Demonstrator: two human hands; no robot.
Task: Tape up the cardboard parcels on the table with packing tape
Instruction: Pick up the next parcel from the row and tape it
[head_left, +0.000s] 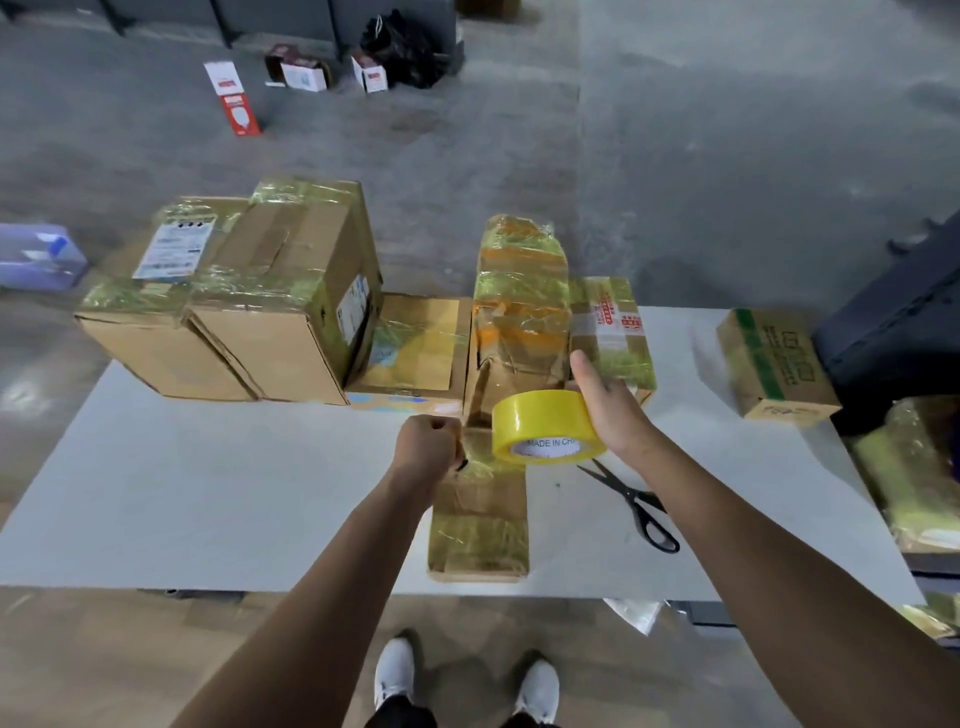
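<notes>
A yellow roll of packing tape (543, 428) hangs just above the table's middle, held by my right hand (610, 410) with its fingers behind the roll. My left hand (426, 449) is curled and pinches the free end of the tape, pulled left from the roll. Under the stretched tape lies a flat cardboard parcel (480, 525), with yellowish tape wrapped round it. Behind it stands a taller taped parcel (522, 322). Two big taped boxes (270, 306) sit at the back left.
Black scissors (636, 506) lie on the white table (208, 493) right of the flat parcel. A low flat box (415, 345) and a small taped box (615, 327) flank the tall parcel. A green-striped box (774, 358) stands far right beside a dark object (898, 322).
</notes>
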